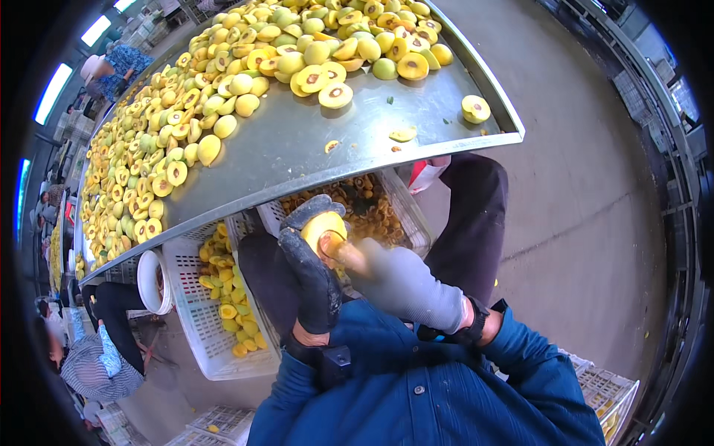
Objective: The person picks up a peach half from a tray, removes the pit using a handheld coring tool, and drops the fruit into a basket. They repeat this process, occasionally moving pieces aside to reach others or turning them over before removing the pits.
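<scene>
My left hand (pixel 312 267), in a dark, dirty glove, holds a halved yellow fruit (pixel 323 226) with its cut face turned towards my right hand. My right hand (pixel 396 284), in a grey knit glove and blurred, is closed around a tool, its end at the fruit's centre; the tool's exact kind cannot be told. Both hands are over my lap, just off the near edge of a metal-topped table (pixel 268 161). Heaps of halved yellow-green fruit (pixel 240 83), many with brown pits showing, cover much of that table. One half (pixel 476 109) lies apart near the right corner.
Below the table, a white plastic crate (pixel 192 334) holds fruit halves, and another crate (pixel 413 214) holds brownish pits and scraps. A white bucket (pixel 153 281) stands at the left. Co-workers (pixel 100 362) sit at the left and far left. A stacked crate (pixel 608 390) is behind me at right.
</scene>
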Available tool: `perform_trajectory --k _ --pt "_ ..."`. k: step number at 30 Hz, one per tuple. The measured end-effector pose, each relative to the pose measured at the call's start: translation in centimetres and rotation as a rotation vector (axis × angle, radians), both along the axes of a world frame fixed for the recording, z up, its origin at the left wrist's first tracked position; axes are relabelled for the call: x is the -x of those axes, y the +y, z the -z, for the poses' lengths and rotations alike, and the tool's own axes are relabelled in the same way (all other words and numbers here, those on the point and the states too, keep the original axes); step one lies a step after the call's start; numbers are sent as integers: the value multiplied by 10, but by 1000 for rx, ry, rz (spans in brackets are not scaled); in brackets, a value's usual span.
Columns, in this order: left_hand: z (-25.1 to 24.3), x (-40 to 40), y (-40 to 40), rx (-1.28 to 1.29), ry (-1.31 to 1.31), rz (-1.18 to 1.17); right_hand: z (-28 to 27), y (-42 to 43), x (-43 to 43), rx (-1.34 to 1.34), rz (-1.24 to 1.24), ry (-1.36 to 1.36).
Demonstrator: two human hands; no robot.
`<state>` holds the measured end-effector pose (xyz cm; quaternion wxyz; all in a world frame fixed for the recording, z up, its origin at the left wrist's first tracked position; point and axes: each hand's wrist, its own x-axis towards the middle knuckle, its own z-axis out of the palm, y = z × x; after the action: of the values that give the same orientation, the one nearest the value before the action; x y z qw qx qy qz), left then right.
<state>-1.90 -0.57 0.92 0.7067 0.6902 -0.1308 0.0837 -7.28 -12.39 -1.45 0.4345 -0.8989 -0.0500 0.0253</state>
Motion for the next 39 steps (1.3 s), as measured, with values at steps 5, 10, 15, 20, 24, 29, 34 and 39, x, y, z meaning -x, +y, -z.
perform_trajectory --k 5,10,15,20,24,29,34,39 --pt "-8 -3 2 -109 24 -3 -19 -5 -1 -765 -54 245" --pt "-3 -24 20 -73 -103 405 -14 -26 2 -877 -257 659" --pt "-6 -18 17 -237 -141 369 -22 -26 6 -817 -259 773" --pt "3 -15 23 -60 14 444 0 -25 6 -1027 -368 952" --pt "-5 -18 15 -194 -35 488 27 -31 -6 -547 -404 271" --pt "40 -20 21 636 389 633 48 -13 -15 -930 -494 469" --pt "72 -25 35 -309 17 -151 31 -35 -36 -600 -374 476" --pt "54 -31 20 -409 -125 -109 67 -46 -30 -278 0 377"
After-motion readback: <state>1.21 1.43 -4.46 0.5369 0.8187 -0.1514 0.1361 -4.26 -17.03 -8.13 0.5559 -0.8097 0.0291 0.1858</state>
